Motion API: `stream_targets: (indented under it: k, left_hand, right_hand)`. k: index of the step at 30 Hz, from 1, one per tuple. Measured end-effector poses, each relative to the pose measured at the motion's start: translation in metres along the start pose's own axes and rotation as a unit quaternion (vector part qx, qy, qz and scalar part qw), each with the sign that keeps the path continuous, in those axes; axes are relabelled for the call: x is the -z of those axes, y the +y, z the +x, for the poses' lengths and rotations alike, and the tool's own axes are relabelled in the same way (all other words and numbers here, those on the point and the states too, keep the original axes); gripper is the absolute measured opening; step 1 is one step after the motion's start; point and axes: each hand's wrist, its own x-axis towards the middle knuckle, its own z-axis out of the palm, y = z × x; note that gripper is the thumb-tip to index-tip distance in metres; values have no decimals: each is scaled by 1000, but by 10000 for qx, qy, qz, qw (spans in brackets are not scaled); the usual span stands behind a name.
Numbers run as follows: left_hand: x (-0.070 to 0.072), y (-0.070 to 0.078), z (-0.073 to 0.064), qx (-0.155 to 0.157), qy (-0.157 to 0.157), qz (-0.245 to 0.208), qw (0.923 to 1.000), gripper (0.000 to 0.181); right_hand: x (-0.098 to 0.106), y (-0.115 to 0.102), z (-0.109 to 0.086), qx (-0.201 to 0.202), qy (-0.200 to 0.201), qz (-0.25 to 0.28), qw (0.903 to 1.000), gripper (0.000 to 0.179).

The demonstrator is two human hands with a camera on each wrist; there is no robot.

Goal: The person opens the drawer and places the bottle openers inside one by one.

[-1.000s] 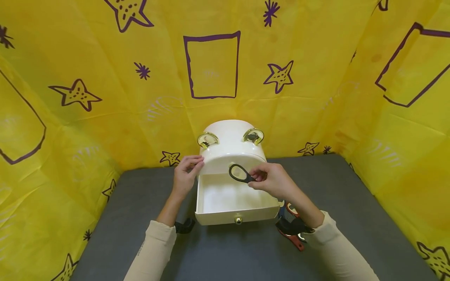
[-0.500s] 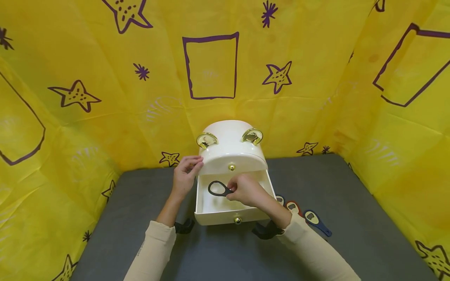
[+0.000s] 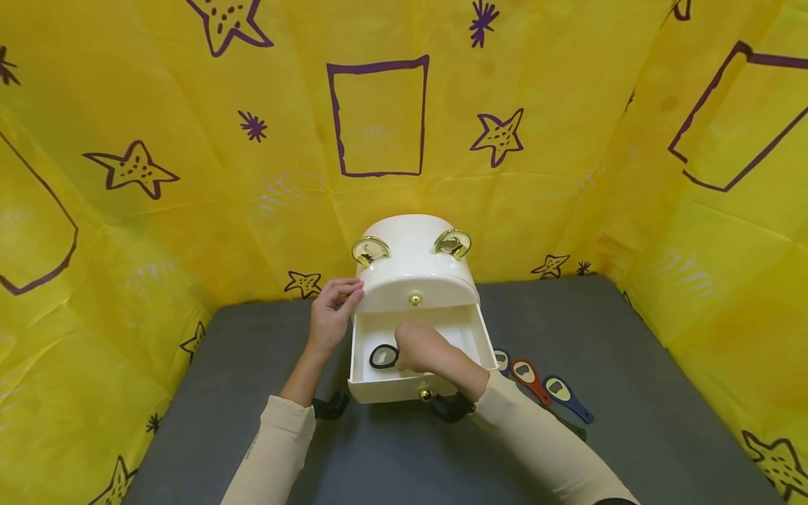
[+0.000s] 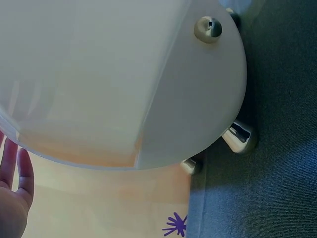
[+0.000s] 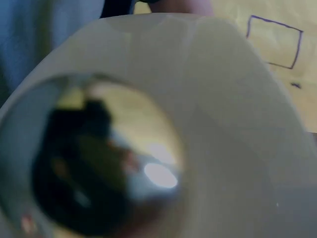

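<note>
A white mini drawer cabinet (image 3: 410, 235) with two gold-rimmed ears has its lower drawer (image 3: 385, 393) pulled out. My left hand (image 3: 331, 319) rests its fingertips against the cabinet's left side. In the left wrist view its fingers (image 4: 10, 163) show at the rim. My right hand (image 3: 423, 347) reaches down into the drawer and grips a black bottle opener (image 3: 383, 356) with an oval head. The head lies low over the drawer floor, pointing left, while the handle is hidden by the hand. A gold knob (image 5: 94, 153) fills much of the right wrist view.
Right of the drawer, a red bottle opener (image 3: 529, 379) and a blue bottle opener (image 3: 568, 398) lie on the grey table (image 3: 265, 435). Another blue one (image 3: 501, 360) and a dark handle (image 3: 571, 426) are partly hidden. Yellow cloth (image 3: 278, 140) hangs behind and at both sides.
My right hand has moved left and down into the drawer with the black bottle opener. This brings the openers on the right into fuller view. The left hand has stayed put.
</note>
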Motion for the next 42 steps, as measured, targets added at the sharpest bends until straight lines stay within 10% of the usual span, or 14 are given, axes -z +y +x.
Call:
stream_targets:
  k: [9,17,24,42]
  left_hand:
    - [0,-10,1,-149,95,-18,9998,14]
    - [0,-8,0,-39,5,31,10000,14]
    - [1,28,-3,-13,-124,98,9999,15]
    - [2,27,-3,-14,-102,111,9999,16]
  right_hand:
    - [-9,-3,6,-274,-26,-208,9994,41]
    - [18,8,-16,107,416,655,9969,35]
    - [56,43,-47,169,644,1657,9839,15]
    - [76,149,-80,-1345,983,1967,9662,34]
